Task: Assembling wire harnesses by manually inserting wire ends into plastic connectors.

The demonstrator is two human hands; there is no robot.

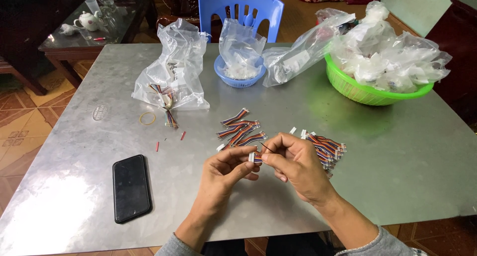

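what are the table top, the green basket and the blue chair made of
Table top: looks like sheet metal, dull grey with a mottled, brushed sheen and soft reflections. Green basket: seemingly moulded plastic, glossy, with slotted walls and light glowing through onto the table. Blue chair: probably plastic too, smooth, uniformly coloured, with moulded slots in its back.

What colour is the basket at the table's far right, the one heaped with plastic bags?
Bright green: the basket shows best in the head view, its only view.
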